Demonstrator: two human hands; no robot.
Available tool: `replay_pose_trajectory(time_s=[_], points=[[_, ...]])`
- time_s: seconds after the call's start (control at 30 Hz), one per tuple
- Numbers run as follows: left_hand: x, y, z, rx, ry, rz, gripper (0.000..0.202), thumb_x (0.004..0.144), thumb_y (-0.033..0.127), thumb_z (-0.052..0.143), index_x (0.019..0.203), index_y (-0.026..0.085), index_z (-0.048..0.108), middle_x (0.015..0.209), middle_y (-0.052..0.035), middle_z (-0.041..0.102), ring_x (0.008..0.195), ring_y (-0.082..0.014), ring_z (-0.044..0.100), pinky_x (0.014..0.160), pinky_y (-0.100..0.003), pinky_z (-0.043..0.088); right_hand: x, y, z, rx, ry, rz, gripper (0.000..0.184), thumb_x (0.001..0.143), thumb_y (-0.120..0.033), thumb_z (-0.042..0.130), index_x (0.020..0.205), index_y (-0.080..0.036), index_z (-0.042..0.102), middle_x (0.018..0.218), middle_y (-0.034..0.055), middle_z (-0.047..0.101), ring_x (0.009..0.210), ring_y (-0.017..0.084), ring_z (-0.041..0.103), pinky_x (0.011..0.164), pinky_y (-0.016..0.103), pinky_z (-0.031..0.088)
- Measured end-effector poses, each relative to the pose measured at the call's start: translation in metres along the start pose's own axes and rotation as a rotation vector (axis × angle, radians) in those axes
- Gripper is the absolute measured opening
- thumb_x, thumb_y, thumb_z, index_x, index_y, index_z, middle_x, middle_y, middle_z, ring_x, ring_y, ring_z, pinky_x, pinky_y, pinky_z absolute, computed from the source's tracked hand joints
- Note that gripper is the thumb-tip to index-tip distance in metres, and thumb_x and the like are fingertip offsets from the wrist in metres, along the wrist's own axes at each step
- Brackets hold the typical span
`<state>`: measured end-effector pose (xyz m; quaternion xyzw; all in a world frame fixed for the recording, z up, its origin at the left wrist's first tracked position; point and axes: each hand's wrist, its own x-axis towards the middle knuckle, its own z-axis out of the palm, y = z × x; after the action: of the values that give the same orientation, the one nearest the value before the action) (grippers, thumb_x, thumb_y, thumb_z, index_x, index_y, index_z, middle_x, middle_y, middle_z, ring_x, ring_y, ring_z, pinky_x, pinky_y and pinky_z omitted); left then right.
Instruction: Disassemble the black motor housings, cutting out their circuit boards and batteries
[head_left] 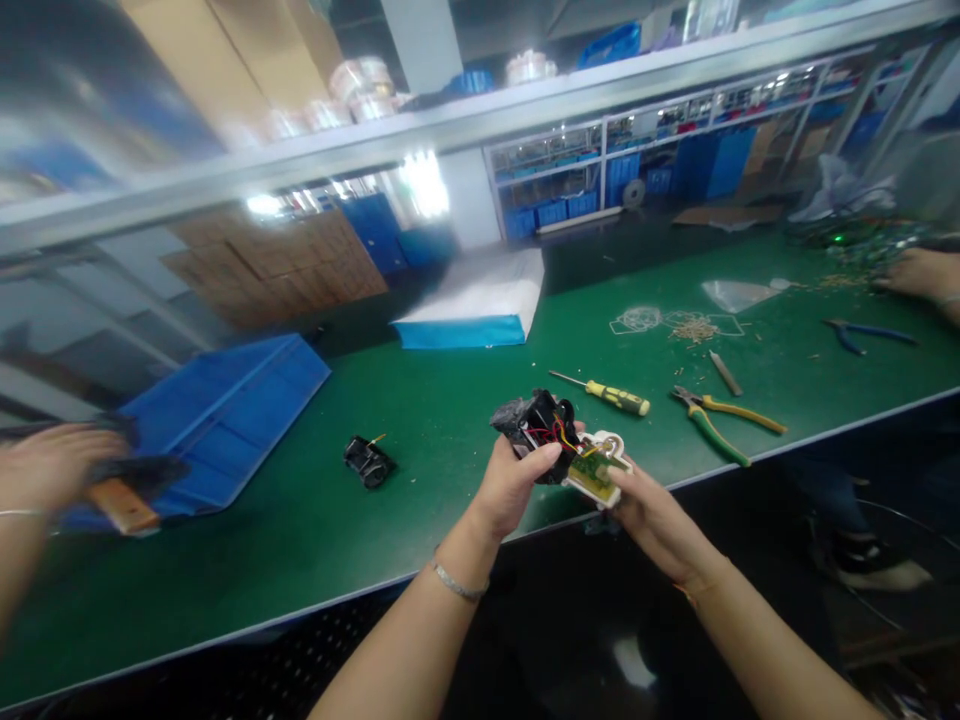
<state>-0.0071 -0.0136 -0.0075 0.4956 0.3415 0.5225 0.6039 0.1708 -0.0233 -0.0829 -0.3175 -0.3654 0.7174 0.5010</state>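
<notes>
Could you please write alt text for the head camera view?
Two bare hands, left hand and right hand, hold a black wired device with a circuit board above a green workbench bearing a screwdriver and pliers.

Over the green tabletop [420,400] edge, the left hand [510,485] grips a black part with red and yellow wires [538,422], and the right hand [649,510] holds a white housing with a circuit board [596,468] against it. A yellow-handled screwdriver [604,393] and pliers [716,415] lie just beyond. Another person's hand [49,465] is at the far left.
</notes>
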Motion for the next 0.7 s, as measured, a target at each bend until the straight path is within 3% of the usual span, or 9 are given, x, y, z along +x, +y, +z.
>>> replay_pose_trajectory(time_s=[0.07, 0.17, 0.3, 0.4, 0.47, 0.57, 0.7], points=[[-0.002, -0.002, 0.004, 0.054, -0.046, -0.031, 0.045, 0.073, 0.036, 0.072, 0.111, 0.013, 0.064, 0.111, -0.0141, 0.066, 0.102, -0.0295, 0.062, 0.093, -0.044, 0.047, -0.001, 0.001, 0.002, 0.033, -0.098, 0.113, 0.042, 0.082, -0.037, 0.064, 0.121, -0.023, 0.054, 0.113, 0.0069, 0.065, 0.090, 0.020, 0.065, 0.071, 0.029, 0.053], [0.000, -0.005, 0.004, 0.216, 0.005, -0.042, 0.043, 0.074, 0.038, 0.071, 0.108, 0.011, 0.065, 0.105, -0.0130, 0.068, 0.098, -0.0260, 0.063, 0.091, -0.038, 0.048, -0.004, -0.002, -0.002, -0.057, 0.011, 0.083, 0.039, 0.081, -0.040, 0.066, 0.113, -0.019, 0.059, 0.103, 0.0072, 0.068, 0.074, 0.016, 0.065, 0.055, 0.022, 0.048], [0.004, -0.006, -0.007, 0.540, 0.230, -0.096, 0.049, 0.067, 0.037, 0.076, 0.104, 0.008, 0.063, 0.090, -0.0102, 0.069, 0.079, -0.0193, 0.063, 0.071, -0.028, 0.050, -0.005, -0.017, -0.026, -0.401, 0.287, -0.181, 0.041, 0.076, -0.046, 0.069, 0.105, -0.017, 0.063, 0.096, 0.0066, 0.069, 0.076, 0.020, 0.063, 0.057, 0.026, 0.050], [0.005, -0.001, -0.018, 0.646, 0.245, -0.094, 0.048, 0.063, 0.032, 0.077, 0.102, 0.009, 0.063, 0.088, -0.0068, 0.068, 0.076, -0.0164, 0.061, 0.067, -0.024, 0.047, -0.009, -0.035, -0.047, -0.773, 0.438, -0.389, 0.035, 0.076, -0.045, 0.069, 0.098, -0.018, 0.066, 0.081, 0.0030, 0.069, 0.068, 0.018, 0.062, 0.061, 0.028, 0.049], [0.005, 0.002, -0.027, 0.617, 0.209, -0.081, 0.045, 0.066, 0.031, 0.074, 0.104, 0.012, 0.063, 0.092, -0.0052, 0.068, 0.080, -0.0158, 0.061, 0.071, -0.023, 0.047, -0.013, -0.045, -0.058, -0.936, 0.446, -0.470, 0.031, 0.079, -0.045, 0.067, 0.097, -0.020, 0.066, 0.077, 0.0015, 0.068, 0.066, 0.017, 0.062, 0.064, 0.027, 0.047], [0.005, 0.003, -0.044, 0.586, 0.264, -0.090, 0.036, 0.066, 0.031, 0.074, 0.095, 0.013, 0.063, 0.085, -0.0035, 0.066, 0.076, -0.0137, 0.060, 0.068, -0.022, 0.047, -0.018, -0.053, -0.065, -1.069, 0.410, -0.540, 0.029, 0.080, -0.045, 0.066, 0.097, -0.021, 0.066, 0.077, 0.0011, 0.068, 0.066, 0.017, 0.063, 0.065, 0.027, 0.046], [0.006, -0.003, -0.055, 0.672, 0.332, -0.067, 0.030, 0.064, 0.027, 0.073, 0.085, 0.013, 0.058, 0.074, 0.0009, 0.058, 0.061, -0.0085, 0.053, 0.057, -0.019, 0.042, -0.016, -0.051, -0.060, -1.039, 0.370, -0.442, 0.028, 0.081, -0.047, 0.064, 0.089, -0.020, 0.064, 0.065, -0.0012, 0.065, 0.059, 0.016, 0.061, 0.062, 0.026, 0.044]])
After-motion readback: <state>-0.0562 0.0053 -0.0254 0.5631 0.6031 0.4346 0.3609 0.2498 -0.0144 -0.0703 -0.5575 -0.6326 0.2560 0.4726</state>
